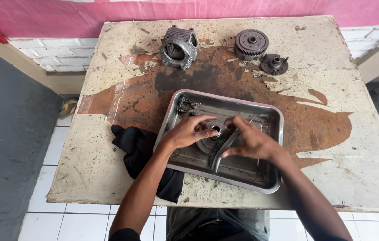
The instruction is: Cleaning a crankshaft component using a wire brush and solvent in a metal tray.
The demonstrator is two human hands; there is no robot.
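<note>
Both my hands work inside a shallow steel tray (273, 117) on a worn table. My left hand (188, 132) grips a round metal part with a bearing hole (216, 130) from the left. My right hand (251, 139) holds the same part from the right and pinches a curved grey metal lever (222, 152) that points toward me. A small cluster of metal bits (184, 106) lies in the tray's far left corner.
A black rag (139, 149) lies left of the tray. At the table's far side stand a finned engine cylinder head (179, 46), a toothed clutch drum (251, 43) and a small round hub (274, 63). The table (341, 80) ends near me over white floor tiles.
</note>
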